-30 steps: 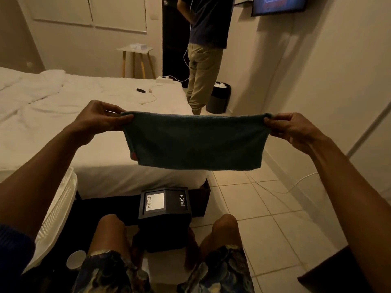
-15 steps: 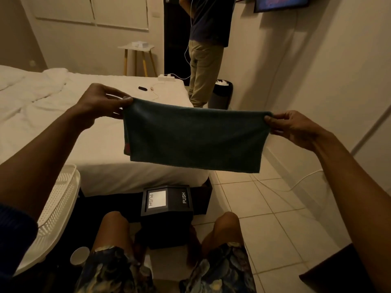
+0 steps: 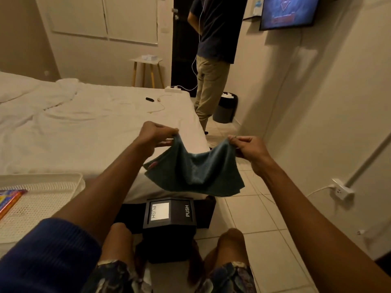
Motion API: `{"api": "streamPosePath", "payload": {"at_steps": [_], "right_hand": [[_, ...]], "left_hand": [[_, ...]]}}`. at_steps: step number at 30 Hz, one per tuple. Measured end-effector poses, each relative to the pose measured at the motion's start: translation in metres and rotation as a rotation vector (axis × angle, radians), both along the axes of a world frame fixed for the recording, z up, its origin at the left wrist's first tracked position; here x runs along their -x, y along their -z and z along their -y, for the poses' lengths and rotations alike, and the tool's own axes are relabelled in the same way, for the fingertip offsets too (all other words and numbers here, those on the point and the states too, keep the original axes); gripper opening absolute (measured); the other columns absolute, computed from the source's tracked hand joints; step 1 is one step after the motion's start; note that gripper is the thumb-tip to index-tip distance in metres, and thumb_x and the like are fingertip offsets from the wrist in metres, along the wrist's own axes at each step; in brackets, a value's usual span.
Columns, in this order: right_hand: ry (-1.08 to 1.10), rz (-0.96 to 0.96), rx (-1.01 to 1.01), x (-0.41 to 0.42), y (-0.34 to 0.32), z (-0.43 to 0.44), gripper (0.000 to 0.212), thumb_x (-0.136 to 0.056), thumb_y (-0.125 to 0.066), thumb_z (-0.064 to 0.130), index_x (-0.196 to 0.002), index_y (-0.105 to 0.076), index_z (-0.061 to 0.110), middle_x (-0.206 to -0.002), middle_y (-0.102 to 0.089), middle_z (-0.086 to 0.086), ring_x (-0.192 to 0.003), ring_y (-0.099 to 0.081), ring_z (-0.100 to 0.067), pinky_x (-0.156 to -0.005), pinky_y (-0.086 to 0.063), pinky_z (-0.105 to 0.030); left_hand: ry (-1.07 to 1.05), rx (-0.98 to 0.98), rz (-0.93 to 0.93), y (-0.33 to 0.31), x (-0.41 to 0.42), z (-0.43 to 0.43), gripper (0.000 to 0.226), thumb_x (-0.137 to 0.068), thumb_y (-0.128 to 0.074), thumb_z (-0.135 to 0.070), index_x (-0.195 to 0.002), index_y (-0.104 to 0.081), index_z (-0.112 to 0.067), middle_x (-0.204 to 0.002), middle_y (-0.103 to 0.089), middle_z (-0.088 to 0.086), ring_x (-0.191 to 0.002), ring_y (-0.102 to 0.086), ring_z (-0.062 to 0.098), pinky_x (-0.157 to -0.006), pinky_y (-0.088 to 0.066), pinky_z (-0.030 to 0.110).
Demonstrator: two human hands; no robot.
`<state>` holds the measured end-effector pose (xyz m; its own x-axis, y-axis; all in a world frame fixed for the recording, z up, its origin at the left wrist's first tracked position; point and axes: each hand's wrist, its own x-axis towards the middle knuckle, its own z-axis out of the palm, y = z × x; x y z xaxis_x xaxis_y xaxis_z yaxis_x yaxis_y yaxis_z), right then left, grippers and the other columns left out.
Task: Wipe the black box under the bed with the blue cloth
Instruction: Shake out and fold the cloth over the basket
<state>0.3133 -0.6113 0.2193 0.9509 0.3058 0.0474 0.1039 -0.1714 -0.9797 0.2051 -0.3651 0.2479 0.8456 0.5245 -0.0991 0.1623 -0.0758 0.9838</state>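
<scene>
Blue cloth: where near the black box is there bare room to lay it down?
The pale floor tiles, between the black box with PUSH flaps and the right wall, are bare. The white bed sheet left of the left hand is open too. It is crowded between the knees and at the white perforated tray.

Cloth [image 3: 196, 174] hangs above box [image 3: 169, 216], bed [image 3: 84, 132] behind.

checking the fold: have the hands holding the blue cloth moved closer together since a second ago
Yes. The left hand and right hand have come inward over the bed's corner, so the blue cloth sags.
</scene>
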Motion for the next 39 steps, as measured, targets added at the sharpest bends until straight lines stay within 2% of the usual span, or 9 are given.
{"api": "streamPosePath", "payload": {"at_steps": [6,10,14,19,21,25,29,35,39], "right_hand": [[-0.116,0.078,0.006,0.024,0.009,-0.04,0.027,-0.096,-0.064,0.026,-0.106,-0.075,0.004,-0.095,-0.074,-0.007,-0.083,-0.072,-0.011,-0.061,-0.057,-0.014],[-0.149,0.133,0.037,0.031,0.014,-0.045,0.024,-0.098,-0.062,0.021,-0.111,-0.074,0.005,-0.097,-0.075,-0.006,-0.088,-0.072,-0.013,-0.076,-0.061,-0.02],[-0.186,0.162,0.076,0.033,0.022,-0.052,0.024,-0.097,-0.063,0.022,-0.113,-0.074,0.008,-0.098,-0.075,-0.003,-0.089,-0.072,-0.012,-0.07,-0.059,-0.015],[-0.244,0.212,0.257,0.032,0.028,-0.054,0.029,-0.095,-0.066,0.024,-0.118,-0.073,0.008,-0.102,-0.07,0.002,-0.097,-0.065,-0.011,-0.085,-0.055,-0.025],[-0.263,0.207,0.295,0.031,0.03,-0.054,0.031,-0.09,-0.071,0.028,-0.115,-0.074,0.009,-0.101,-0.069,0.004,-0.094,-0.062,-0.006,-0.079,-0.05,-0.019],[-0.263,0.223,0.332,0.029,0.038,-0.056,0.027,-0.087,-0.075,0.027,-0.108,-0.077,0.01,-0.095,-0.071,0.004,-0.093,-0.065,-0.009,-0.078,-0.053,-0.02],[-0.321,0.249,0.42,0.028,0.033,-0.052,0.019,-0.092,-0.07,0.018,-0.108,-0.077,0.01,-0.096,-0.07,0.002,-0.091,-0.065,-0.01,-0.073,-0.05,-0.016],[-0.343,0.263,0.396,0.025,0.012,-0.043,0.019,-0.097,-0.062,0.012,-0.112,-0.074,0.009,-0.102,-0.071,-0.005,-0.091,-0.068,-0.012,-0.07,-0.053,-0.016],[-0.342,0.305,0.407,0.023,-0.01,-0.04,0.021,-0.098,-0.06,0.011,-0.115,-0.071,0.007,-0.099,-0.067,-0.004,-0.088,-0.063,-0.009,-0.069,-0.052,-0.016]], "left_hand": [[0.054,0.088,0.04,0.015,-0.006,0.04,0.023,-0.08,-0.078,-0.01,-0.098,-0.074,0.003,-0.104,-0.072,0.018,-0.097,-0.071,0.028,-0.09,-0.058,0.038],[0.105,0.112,0.006,0.026,-0.005,0.039,0.026,-0.079,-0.078,-0.009,-0.103,-0.073,0.002,-0.108,-0.07,0.016,-0.099,-0.069,0.025,-0.084,-0.059,0.031],[0.121,0.07,-0.016,0.036,-0.004,0.041,0.026,-0.086,-0.073,-0.016,-0.104,-0.072,0.002,-0.113,-0.069,0.017,-0.106,-0.068,0.027,-0.095,-0.056,0.039],[0.273,0.201,-0.166,0.031,0.004,0.035,0.082,-0.093,-0.026,-0.071,-0.109,-0.067,-0.003,-0.108,-0.073,0.017,-0.095,-0.074,0.026,-0.082,-0.061,0.033],[0.343,0.292,-0.229,0.03,0.004,0.028,0.097,-0.089,-0.009,-0.077,-0.116,-0.063,-0.002,-0.114,-0.069,0.021,-0.101,-0.071,0.032,-0.078,-0.062,0.038],[0.454,0.322,-0.3,0.031,0.002,0.018,0.104,-0.089,0.0,-0.075,-0.132,-0.055,0.002,-0.13,-0.059,0.026,-0.12,-0.059,0.038,-0.101,-0.05,0.046],[0.473,0.183,-0.337,0.04,0.008,0.01,0.089,-0.095,-0.007,-0.069,-0.127,-0.063,-0.007,-0.124,-0.061,0.023,-0.121,-0.057,0.036,-0.106,-0.045,0.048],[0.425,-0.439,-0.216,0.082,0.012,0.013,0.022,-0.094,-0.063,-0.029,-0.112,-0.069,-0.019,-0.107,-0.069,0.004,-0.102,-0.064,0.018,-0.077,-0.051,0.023],[0.343,-0.634,-0.094,0.11,0.015,0.017,0.02,-0.093,-0.059,-0.011,-0.107,-0.071,-0.019,-0.101,-0.064,0.001,-0.096,-0.06,0.016,-0.078,-0.047,0.023]]}}
